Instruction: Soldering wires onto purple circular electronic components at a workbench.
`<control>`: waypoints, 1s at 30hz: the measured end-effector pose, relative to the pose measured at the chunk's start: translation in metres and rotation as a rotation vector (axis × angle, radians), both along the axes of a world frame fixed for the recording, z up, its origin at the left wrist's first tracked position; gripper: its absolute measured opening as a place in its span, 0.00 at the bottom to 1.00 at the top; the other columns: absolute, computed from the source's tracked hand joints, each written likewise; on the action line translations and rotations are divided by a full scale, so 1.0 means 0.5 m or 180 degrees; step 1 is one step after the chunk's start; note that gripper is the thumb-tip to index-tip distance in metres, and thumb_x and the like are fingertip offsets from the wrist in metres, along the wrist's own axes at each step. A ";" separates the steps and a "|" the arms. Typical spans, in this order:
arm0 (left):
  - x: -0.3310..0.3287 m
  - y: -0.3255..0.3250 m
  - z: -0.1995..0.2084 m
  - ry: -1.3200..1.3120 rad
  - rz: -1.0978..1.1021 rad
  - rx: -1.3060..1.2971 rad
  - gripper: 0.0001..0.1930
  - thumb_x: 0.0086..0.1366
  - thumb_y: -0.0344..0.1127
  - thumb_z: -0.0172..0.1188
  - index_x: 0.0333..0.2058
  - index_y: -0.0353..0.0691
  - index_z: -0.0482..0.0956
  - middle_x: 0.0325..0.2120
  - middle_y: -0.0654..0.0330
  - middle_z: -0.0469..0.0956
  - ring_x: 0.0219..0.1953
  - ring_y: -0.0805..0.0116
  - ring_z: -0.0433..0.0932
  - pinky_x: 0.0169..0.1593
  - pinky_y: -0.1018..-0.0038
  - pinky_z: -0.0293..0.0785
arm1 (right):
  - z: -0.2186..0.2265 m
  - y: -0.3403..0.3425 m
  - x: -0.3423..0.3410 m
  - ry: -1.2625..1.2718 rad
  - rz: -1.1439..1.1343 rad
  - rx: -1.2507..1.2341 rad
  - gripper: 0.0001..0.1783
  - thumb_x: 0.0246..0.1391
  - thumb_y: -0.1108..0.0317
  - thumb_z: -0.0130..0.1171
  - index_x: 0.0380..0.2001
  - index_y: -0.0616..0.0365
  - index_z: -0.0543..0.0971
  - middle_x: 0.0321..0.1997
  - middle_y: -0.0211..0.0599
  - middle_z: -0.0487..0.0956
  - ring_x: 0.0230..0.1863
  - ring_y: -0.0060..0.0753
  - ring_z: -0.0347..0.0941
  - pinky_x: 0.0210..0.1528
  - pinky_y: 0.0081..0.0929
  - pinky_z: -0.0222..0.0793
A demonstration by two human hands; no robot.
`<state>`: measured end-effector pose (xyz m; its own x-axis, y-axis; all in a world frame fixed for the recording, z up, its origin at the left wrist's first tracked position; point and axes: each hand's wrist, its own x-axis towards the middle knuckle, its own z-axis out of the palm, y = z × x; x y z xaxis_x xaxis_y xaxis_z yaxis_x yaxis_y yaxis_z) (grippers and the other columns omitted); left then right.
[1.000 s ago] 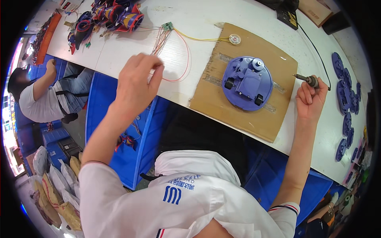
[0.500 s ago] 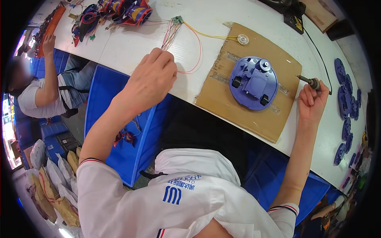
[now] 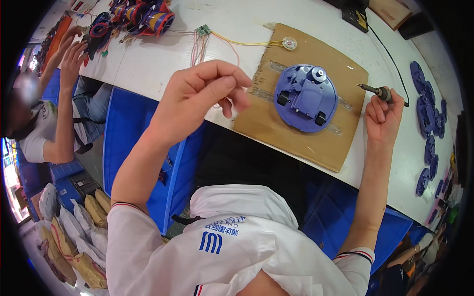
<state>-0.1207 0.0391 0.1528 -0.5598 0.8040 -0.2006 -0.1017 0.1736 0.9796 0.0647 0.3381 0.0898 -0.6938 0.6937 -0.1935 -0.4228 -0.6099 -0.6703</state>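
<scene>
In my right hand [image 3: 381, 116] is a soldering iron [image 3: 382, 92], gripped by its handle, its tip pointing left toward a round purple plastic base [image 3: 308, 101]. That base has small black wheels and a raised round part, and lies on a cardboard sheet [image 3: 316, 148]. Left of the cardboard, over the table edge, is my left hand [image 3: 200, 96]. Its fingers are loosely bent and apart, partly smeared by motion, with nothing visible in them. Beyond it lies a small green circuit board [image 3: 203, 30] with thin wires, partly hidden by the hand. Yellow wires link the board to a small round speaker [image 3: 289, 43].
Purple and red assembled parts [image 3: 143, 17] are heaped at the far left. More purple pieces [image 3: 425, 116] line the right side of the white table [image 3: 237, 15]. A blue bin [image 3: 128, 143] stands below the table edge. Another person [image 3: 54, 118] works at left.
My left hand has moved right and turned over, away from the wires, its fingers spreading. My right hand still holds the soldering iron. The other person now has both hands raised at the parts.
</scene>
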 end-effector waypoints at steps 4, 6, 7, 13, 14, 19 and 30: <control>0.011 0.025 -0.009 -0.0785 -0.0075 0.0823 0.12 0.58 0.22 0.53 0.41 0.37 0.74 0.32 0.60 0.76 0.28 0.74 0.72 0.31 0.82 0.67 | 0.015 -0.002 -0.003 -0.0116 0.0018 0.0129 0.09 0.53 0.66 0.51 0.30 0.61 0.72 0.12 0.24 0.62 0.08 0.10 0.47 0.10 0.09 0.40; 0.012 0.021 -0.014 0.0918 0.0247 0.0247 0.10 0.58 0.23 0.53 0.40 0.37 0.75 0.32 0.59 0.76 0.29 0.74 0.72 0.32 0.82 0.67 | 0.026 0.003 -0.007 -0.0129 -0.0042 0.0198 0.09 0.53 0.66 0.51 0.30 0.61 0.72 0.12 0.24 0.62 0.08 0.10 0.47 0.10 0.09 0.40; 0.011 0.017 -0.016 0.1774 0.0413 -0.0045 0.10 0.59 0.23 0.53 0.39 0.37 0.76 0.32 0.59 0.76 0.30 0.73 0.72 0.32 0.83 0.67 | 0.030 0.004 -0.009 -0.0129 -0.0069 0.0230 0.09 0.53 0.66 0.51 0.30 0.61 0.73 0.12 0.24 0.62 0.08 0.10 0.47 0.10 0.09 0.40; -0.030 0.033 0.019 0.3988 0.1114 0.0497 0.06 0.57 0.22 0.54 0.32 0.37 0.78 0.36 0.58 0.75 0.36 0.70 0.70 0.39 0.80 0.65 | 0.029 -0.006 -0.016 -0.0254 -0.0295 0.0270 0.09 0.53 0.66 0.50 0.29 0.61 0.73 0.12 0.24 0.62 0.09 0.11 0.47 0.11 0.10 0.40; -0.026 0.042 0.029 0.3986 0.1097 0.0508 0.06 0.57 0.22 0.54 0.32 0.37 0.78 0.36 0.58 0.75 0.36 0.70 0.70 0.39 0.80 0.65 | 0.026 -0.009 -0.016 -0.0255 -0.0314 0.0267 0.09 0.53 0.66 0.50 0.29 0.61 0.73 0.12 0.24 0.62 0.09 0.11 0.47 0.11 0.10 0.40; 0.005 0.083 0.054 0.3268 0.0526 0.0830 0.06 0.54 0.21 0.56 0.30 0.38 0.78 0.35 0.60 0.74 0.37 0.70 0.70 0.40 0.79 0.65 | 0.012 -0.018 -0.014 -0.0320 -0.0283 0.0090 0.09 0.53 0.66 0.50 0.29 0.61 0.74 0.12 0.24 0.63 0.09 0.11 0.47 0.11 0.11 0.40; 0.069 0.270 -0.062 0.4116 0.0060 0.0684 0.03 0.46 0.26 0.62 0.23 0.41 0.79 0.22 0.64 0.71 0.30 0.66 0.66 0.34 0.77 0.65 | 0.024 0.015 0.000 -0.0036 -0.0455 0.0206 0.09 0.53 0.66 0.49 0.29 0.62 0.72 0.12 0.23 0.62 0.08 0.10 0.45 0.09 0.10 0.38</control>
<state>-0.0860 0.1743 0.1218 -0.2611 0.7424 0.6170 0.9257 0.0115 0.3780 0.0646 0.3456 0.1020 -0.5850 0.7966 -0.1525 -0.4945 -0.4993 -0.7114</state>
